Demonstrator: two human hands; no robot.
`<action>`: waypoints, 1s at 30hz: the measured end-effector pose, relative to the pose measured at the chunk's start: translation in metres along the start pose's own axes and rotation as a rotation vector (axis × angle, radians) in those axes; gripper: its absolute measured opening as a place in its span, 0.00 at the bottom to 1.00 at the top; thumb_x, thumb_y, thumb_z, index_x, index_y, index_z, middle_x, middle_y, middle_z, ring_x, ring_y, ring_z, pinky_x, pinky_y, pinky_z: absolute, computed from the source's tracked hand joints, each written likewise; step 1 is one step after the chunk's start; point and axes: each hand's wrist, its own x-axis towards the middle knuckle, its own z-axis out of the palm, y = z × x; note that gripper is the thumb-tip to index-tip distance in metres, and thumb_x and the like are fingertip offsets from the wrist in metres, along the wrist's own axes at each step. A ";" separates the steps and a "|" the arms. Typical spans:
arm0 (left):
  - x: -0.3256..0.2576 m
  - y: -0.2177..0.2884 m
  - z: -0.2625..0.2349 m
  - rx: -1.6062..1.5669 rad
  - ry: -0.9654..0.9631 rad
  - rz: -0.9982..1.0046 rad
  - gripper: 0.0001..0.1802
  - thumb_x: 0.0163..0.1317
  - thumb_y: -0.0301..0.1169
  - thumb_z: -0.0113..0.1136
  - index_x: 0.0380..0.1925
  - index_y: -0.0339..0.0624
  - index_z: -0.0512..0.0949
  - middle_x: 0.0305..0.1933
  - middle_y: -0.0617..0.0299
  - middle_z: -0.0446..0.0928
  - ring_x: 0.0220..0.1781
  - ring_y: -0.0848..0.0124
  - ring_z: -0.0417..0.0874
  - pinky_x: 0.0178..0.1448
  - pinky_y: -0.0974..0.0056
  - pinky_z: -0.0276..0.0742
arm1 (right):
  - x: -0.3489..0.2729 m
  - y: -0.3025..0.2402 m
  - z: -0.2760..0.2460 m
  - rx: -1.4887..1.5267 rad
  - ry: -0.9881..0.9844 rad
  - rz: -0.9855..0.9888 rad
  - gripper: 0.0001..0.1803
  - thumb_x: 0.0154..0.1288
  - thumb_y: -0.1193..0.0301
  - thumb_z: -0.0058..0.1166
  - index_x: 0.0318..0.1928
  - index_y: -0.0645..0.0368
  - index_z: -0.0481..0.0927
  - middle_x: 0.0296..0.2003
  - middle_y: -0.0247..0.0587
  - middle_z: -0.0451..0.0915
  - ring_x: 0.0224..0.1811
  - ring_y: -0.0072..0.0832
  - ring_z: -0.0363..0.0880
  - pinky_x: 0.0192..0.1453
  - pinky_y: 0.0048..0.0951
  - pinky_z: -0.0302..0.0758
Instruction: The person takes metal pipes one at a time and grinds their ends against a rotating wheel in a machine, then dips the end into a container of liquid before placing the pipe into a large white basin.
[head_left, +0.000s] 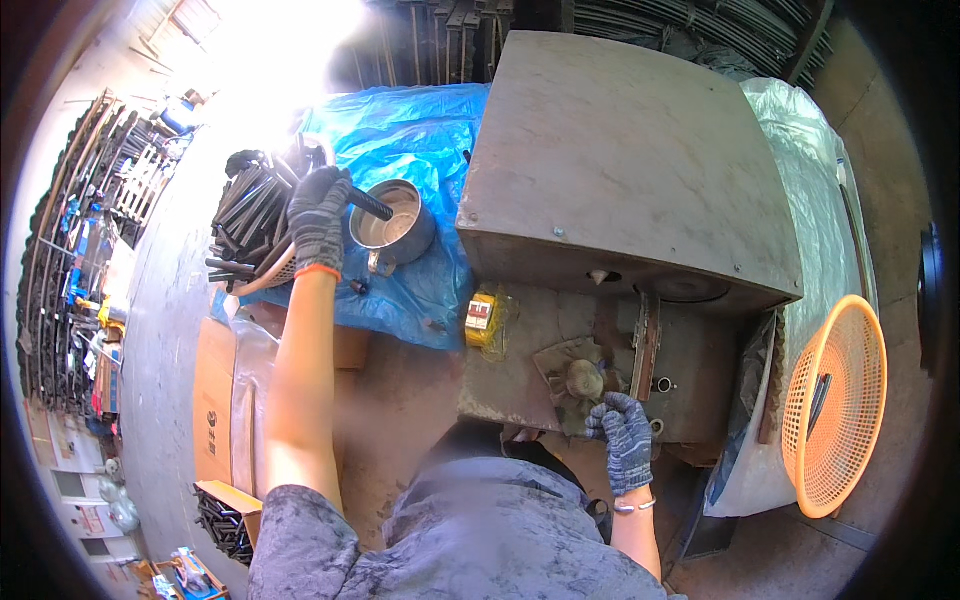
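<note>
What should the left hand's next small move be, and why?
Probably lift the dark rod slightly and carry it rightward, clear of the metal cup: the left hand has it in its grip, its free end overlaps the cup's opening in this view, and the right hand is across by the rounded piece.

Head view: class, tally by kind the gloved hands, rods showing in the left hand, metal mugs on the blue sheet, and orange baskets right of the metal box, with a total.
Gloved hands: 2 (left hand, right hand)
Held black rod: 1
Metal mug: 1
Orange basket: 1
Total: 5
</note>
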 end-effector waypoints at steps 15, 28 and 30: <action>0.011 -0.075 -0.005 0.115 0.041 0.054 0.09 0.58 0.15 0.61 0.38 0.36 0.78 0.37 0.63 0.80 0.38 0.74 0.79 0.45 0.70 0.76 | -0.006 0.006 0.001 -0.076 0.055 -0.022 0.14 0.66 0.80 0.54 0.51 0.63 0.72 0.35 0.37 0.77 0.32 0.23 0.75 0.38 0.25 0.76; -0.224 0.067 0.185 0.457 -1.194 1.075 0.18 0.55 0.31 0.57 0.48 0.49 0.76 0.47 0.60 0.79 0.51 0.62 0.79 0.54 0.59 0.76 | -0.016 -0.046 0.005 -0.078 0.039 -0.159 0.16 0.63 0.73 0.61 0.49 0.61 0.73 0.35 0.34 0.78 0.33 0.20 0.77 0.37 0.22 0.76; -0.265 0.047 0.207 0.289 -1.236 1.136 0.18 0.51 0.33 0.58 0.45 0.50 0.77 0.46 0.61 0.79 0.50 0.64 0.79 0.51 0.60 0.76 | -0.029 -0.038 -0.010 -0.289 0.099 -0.260 0.15 0.61 0.73 0.63 0.46 0.62 0.74 0.33 0.34 0.78 0.30 0.20 0.76 0.35 0.23 0.75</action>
